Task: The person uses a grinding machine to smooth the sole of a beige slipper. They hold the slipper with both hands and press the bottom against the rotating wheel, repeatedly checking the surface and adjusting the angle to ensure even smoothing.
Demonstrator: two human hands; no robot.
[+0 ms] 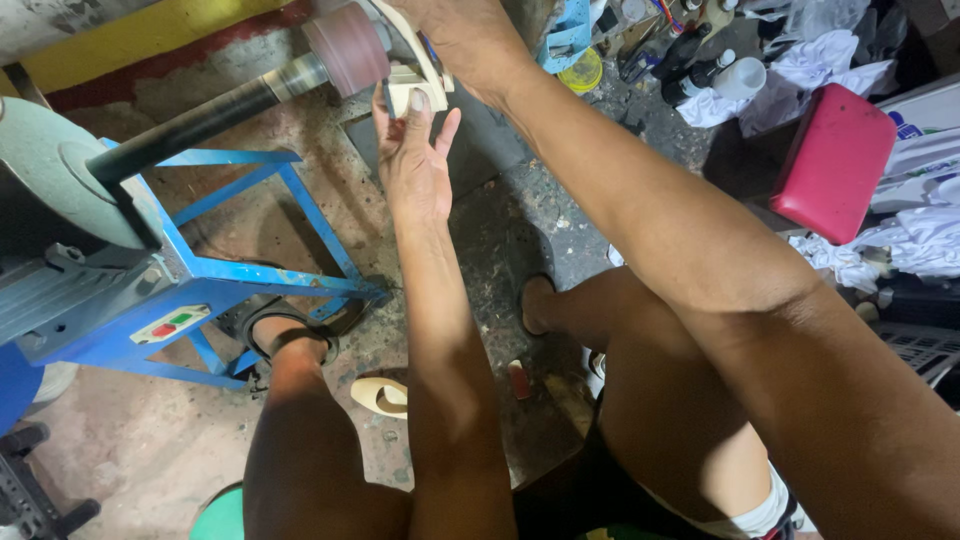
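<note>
My left hand (413,160) reaches up with fingers on a pale cream shoe heel piece (417,85), pressing it by the reddish sanding drum (347,46). My right hand (455,35) grips the same piece from above, near the top edge of the view. The drum sits at the end of a dark shaft (195,120) that runs from a blue-framed machine (200,275) on the left. Both my forearms stretch forward over my bare knees.
Another cream heel piece (381,395) lies on the stained concrete floor between my legs. A red stool seat (835,160), white cloths (925,235), and bottles (700,72) crowd the right. A grey disc (60,175) tops the machine.
</note>
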